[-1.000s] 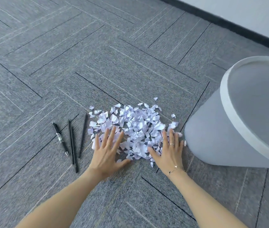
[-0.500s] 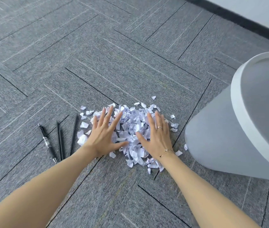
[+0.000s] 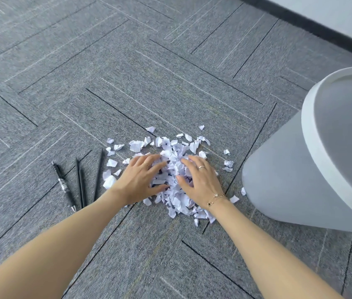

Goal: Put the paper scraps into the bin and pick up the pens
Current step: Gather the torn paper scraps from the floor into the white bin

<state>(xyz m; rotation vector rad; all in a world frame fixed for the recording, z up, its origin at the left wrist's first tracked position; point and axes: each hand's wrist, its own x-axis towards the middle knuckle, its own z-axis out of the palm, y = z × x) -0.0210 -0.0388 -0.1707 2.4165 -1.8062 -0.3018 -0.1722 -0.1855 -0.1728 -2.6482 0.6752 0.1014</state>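
My left hand [image 3: 140,182] and right hand [image 3: 199,180] curl around the paper scraps [image 3: 176,167] mid-frame, gathering them; pens [image 3: 80,182] lie lower left, bin [image 3: 313,160] right.

Floor: grey carpet tiles [image 3: 140,83] laid in a herringbone pattern, with dark seams between the tiles and thin pale stripes running along them. Far right corner: a black skirting strip [image 3: 313,24] meets the floor beneath a plain pale wall [image 3: 343,11]. Lighting even and soft.
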